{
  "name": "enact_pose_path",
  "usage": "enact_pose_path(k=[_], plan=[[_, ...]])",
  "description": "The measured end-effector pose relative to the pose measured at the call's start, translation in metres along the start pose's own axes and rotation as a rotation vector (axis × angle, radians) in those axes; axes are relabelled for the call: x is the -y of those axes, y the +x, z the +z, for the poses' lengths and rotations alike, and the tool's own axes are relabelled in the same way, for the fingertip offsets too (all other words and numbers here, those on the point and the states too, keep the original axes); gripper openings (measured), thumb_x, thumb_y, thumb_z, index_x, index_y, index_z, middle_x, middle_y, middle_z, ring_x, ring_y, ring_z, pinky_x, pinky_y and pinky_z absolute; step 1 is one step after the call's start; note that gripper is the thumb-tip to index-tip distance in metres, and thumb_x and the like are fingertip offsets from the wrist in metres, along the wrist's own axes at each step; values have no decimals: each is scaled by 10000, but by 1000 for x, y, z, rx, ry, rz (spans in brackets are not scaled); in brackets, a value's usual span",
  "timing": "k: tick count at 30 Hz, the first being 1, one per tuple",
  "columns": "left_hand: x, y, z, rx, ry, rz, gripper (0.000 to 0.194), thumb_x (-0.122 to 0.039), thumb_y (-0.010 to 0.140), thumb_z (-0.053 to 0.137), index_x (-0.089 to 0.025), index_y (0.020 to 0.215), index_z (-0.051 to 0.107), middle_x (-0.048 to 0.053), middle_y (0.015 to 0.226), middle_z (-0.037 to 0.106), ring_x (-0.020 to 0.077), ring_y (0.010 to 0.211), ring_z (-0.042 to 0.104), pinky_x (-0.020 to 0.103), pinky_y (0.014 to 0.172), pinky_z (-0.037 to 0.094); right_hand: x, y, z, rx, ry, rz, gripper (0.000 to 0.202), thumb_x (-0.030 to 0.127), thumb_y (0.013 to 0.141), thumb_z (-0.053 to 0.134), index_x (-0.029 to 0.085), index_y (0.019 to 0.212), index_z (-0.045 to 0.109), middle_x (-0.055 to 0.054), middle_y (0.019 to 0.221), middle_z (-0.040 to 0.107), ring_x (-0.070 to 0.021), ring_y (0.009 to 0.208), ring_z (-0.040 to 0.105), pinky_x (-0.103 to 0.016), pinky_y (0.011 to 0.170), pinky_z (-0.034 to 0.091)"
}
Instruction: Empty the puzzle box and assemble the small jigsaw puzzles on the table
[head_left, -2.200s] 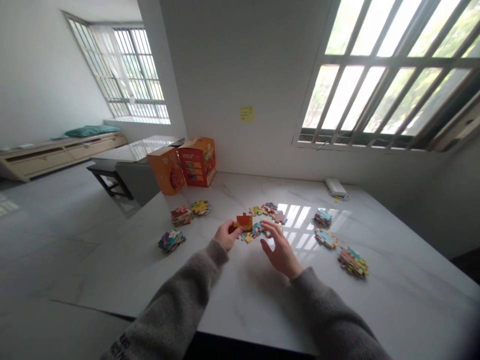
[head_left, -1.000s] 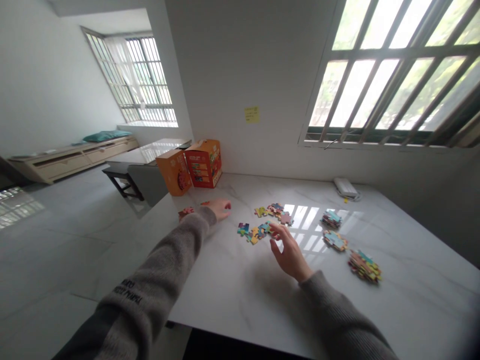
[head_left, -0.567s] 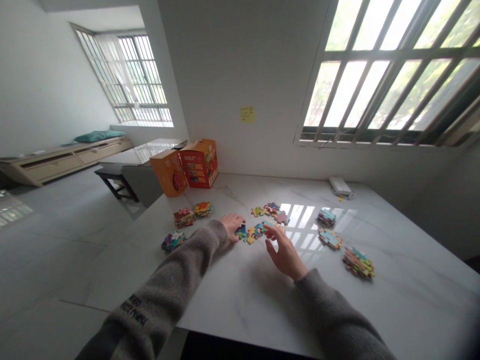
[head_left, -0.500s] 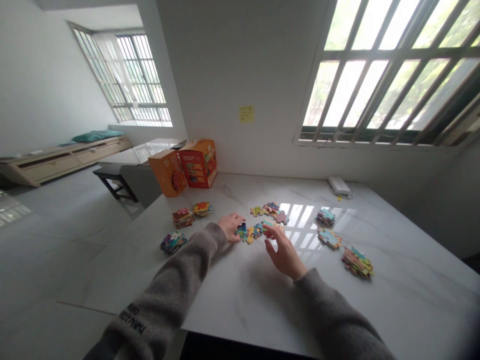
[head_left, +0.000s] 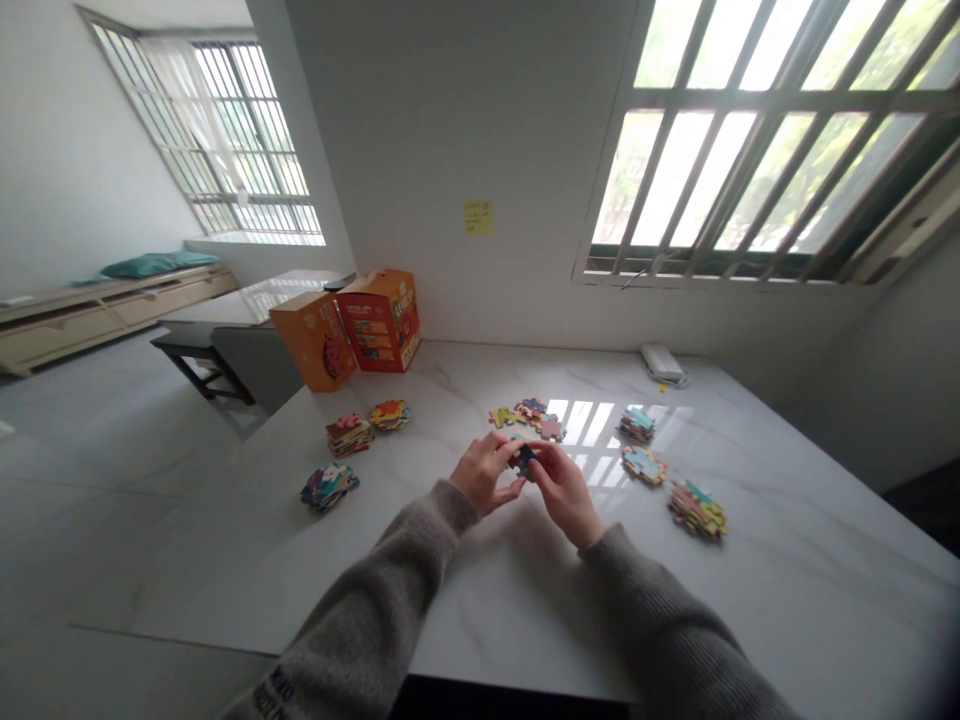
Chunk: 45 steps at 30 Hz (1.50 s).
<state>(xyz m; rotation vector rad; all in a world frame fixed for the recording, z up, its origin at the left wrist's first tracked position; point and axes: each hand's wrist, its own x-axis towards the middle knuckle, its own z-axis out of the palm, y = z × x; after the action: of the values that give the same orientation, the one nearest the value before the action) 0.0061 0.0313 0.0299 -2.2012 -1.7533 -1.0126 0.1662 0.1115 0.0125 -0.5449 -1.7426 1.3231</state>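
Observation:
Between my hands, over the middle of the marbled table, is a dark blue and green puzzle piece (head_left: 523,461). My left hand (head_left: 487,474) pinches its left side, and my right hand (head_left: 564,490) grips its right side with thumb and fingers. Whether it is one piece or several together is too small to tell. Just beyond my fingers lie loose pieces, among them a yellow-green one (head_left: 501,417), a dark cluster (head_left: 530,409) and a mauve one (head_left: 552,427). My hands partly hide other pieces below this cluster.
Puzzle stacks stand at the left (head_left: 329,487), (head_left: 349,434), with a red-yellow stack (head_left: 390,414) nearby. More stacks lie right (head_left: 637,424), (head_left: 643,465), (head_left: 698,510). Orange boxes (head_left: 382,320) and a white power strip (head_left: 661,364) sit toward the wall.
My hands have come together and now hold the dark blue and green piece between them, raised off the table. The camera view has shifted slightly, moving the surroundings left.

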Motion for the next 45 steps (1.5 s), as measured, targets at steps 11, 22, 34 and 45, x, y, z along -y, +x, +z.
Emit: enact_pose_path(k=[11,22,34,45], plan=[[14,-11,9,-1,-79,-62,414,-436,768,722,-194,1053,545,68,962,630,213,849,610,368,801,486,7,1,-2,-24,45,41,296,426,884,625,203,1059,540,14,729,612,-156,673,612,-303,667,519],[22,-10,0,5,-54,-95,417,-335,825,655,-200,1202,537,84,1059,632,211,890,620,368,843,491,5,2,-4,-58,-90,-47,263,420,919,557,200,1061,580,10,717,565,-146,643,564,-291,636,509],[33,-15,0,36,-64,-71,446,-424,804,683,-234,1198,602,80,1047,629,220,927,604,365,857,489,10,-1,-3,-17,-205,-85,225,377,944,532,197,1072,572,-19,784,604,-160,706,594,-310,698,513],[78,-112,-97,-332,277,-449,427,-539,812,654,-237,1114,649,89,1074,608,282,1061,553,446,997,435,16,-6,-3,11,-349,-224,254,341,960,486,205,1162,558,-32,812,612,-175,734,595,-336,722,528]])
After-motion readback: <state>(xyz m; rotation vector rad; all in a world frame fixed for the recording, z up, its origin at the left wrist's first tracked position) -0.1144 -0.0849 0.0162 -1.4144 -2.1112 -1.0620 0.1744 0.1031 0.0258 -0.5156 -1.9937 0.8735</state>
